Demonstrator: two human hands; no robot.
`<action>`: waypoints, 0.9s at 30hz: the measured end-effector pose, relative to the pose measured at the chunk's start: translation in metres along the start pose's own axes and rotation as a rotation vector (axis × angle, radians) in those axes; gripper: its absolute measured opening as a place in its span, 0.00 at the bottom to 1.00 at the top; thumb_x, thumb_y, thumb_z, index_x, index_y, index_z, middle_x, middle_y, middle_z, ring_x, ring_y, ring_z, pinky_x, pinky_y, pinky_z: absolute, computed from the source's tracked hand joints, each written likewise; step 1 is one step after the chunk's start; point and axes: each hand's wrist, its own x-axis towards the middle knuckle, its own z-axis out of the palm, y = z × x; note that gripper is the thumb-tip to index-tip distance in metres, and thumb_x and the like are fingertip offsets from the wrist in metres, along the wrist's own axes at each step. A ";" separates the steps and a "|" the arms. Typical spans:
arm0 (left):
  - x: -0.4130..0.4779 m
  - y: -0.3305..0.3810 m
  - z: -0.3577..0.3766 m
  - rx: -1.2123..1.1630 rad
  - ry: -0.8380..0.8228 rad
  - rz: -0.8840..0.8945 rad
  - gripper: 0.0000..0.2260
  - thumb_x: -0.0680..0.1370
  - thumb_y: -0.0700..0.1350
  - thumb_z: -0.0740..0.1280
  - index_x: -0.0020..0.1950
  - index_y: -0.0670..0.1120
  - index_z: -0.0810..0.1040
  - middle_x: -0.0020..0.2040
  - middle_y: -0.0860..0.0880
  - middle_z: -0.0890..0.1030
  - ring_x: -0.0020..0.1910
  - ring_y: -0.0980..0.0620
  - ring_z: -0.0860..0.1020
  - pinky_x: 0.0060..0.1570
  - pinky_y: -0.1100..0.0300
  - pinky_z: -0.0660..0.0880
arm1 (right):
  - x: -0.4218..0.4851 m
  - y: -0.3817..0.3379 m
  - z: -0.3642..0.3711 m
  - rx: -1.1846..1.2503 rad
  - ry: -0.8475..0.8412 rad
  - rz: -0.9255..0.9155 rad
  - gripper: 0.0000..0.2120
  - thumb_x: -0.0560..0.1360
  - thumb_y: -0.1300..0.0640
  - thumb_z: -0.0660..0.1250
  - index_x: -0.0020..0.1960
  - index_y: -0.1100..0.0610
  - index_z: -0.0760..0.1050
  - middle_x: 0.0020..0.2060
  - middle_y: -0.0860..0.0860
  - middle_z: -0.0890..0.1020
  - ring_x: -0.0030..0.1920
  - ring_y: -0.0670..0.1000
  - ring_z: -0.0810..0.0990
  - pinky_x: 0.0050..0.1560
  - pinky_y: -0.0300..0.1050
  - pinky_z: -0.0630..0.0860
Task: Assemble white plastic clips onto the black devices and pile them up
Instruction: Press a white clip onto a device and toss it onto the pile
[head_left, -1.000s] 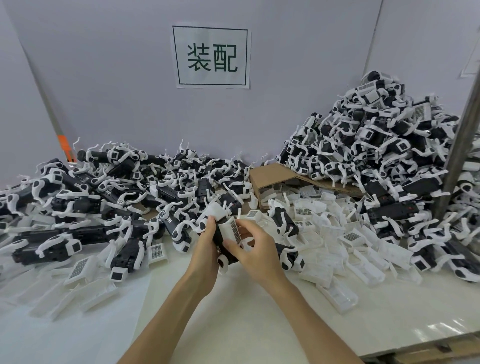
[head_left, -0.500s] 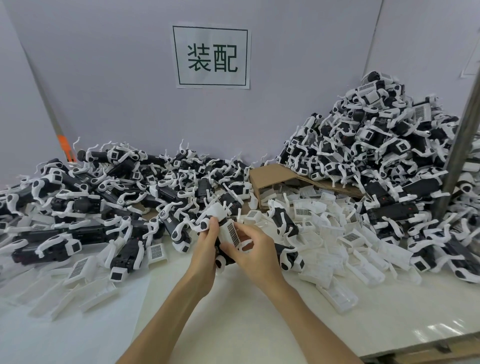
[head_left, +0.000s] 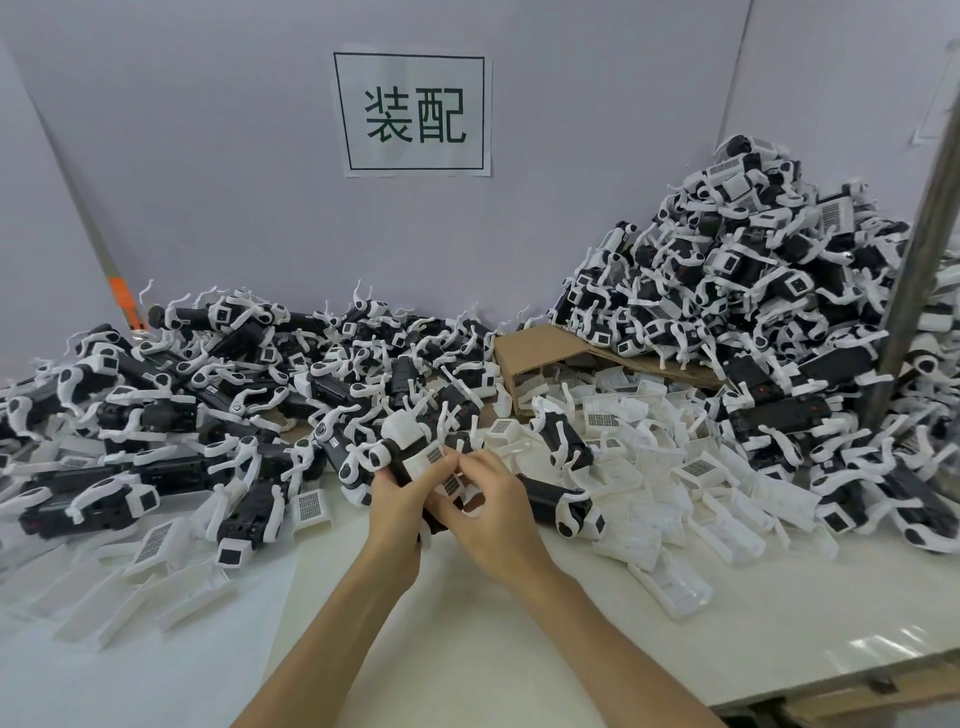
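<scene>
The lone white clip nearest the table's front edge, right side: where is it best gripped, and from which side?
Probably across the two long sides of the white clip, near its middle, coming from above: it lies flat, elongated, with both sides clear of the heap.

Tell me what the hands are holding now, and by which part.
One black device is held: the left hand grips its body, and the right hand pinches the white clip against it.

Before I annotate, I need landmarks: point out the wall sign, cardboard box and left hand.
wall sign (head_left: 413, 111): head view, its printed middle.
cardboard box (head_left: 545, 348): head view, its top face.
left hand (head_left: 397, 506): head view, its back.
</scene>
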 end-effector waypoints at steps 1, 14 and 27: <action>0.000 0.000 0.000 0.004 0.002 0.003 0.16 0.75 0.38 0.74 0.62 0.40 0.79 0.43 0.43 0.85 0.39 0.45 0.84 0.26 0.58 0.76 | 0.000 -0.001 0.000 0.007 -0.002 0.000 0.15 0.76 0.51 0.71 0.61 0.52 0.80 0.49 0.48 0.77 0.50 0.46 0.79 0.52 0.41 0.77; 0.005 -0.002 -0.005 -0.044 -0.023 -0.015 0.21 0.74 0.45 0.76 0.64 0.40 0.76 0.49 0.37 0.83 0.51 0.36 0.84 0.41 0.49 0.80 | 0.002 0.001 -0.004 0.034 -0.021 -0.012 0.17 0.81 0.61 0.66 0.70 0.57 0.76 0.55 0.50 0.76 0.56 0.45 0.76 0.58 0.37 0.73; 0.005 0.006 -0.013 -0.122 -0.226 -0.081 0.28 0.66 0.51 0.78 0.63 0.42 0.81 0.53 0.39 0.83 0.52 0.41 0.84 0.45 0.51 0.82 | 0.000 -0.007 -0.005 0.333 -0.131 0.153 0.14 0.79 0.52 0.67 0.63 0.41 0.72 0.56 0.39 0.81 0.59 0.37 0.78 0.56 0.29 0.71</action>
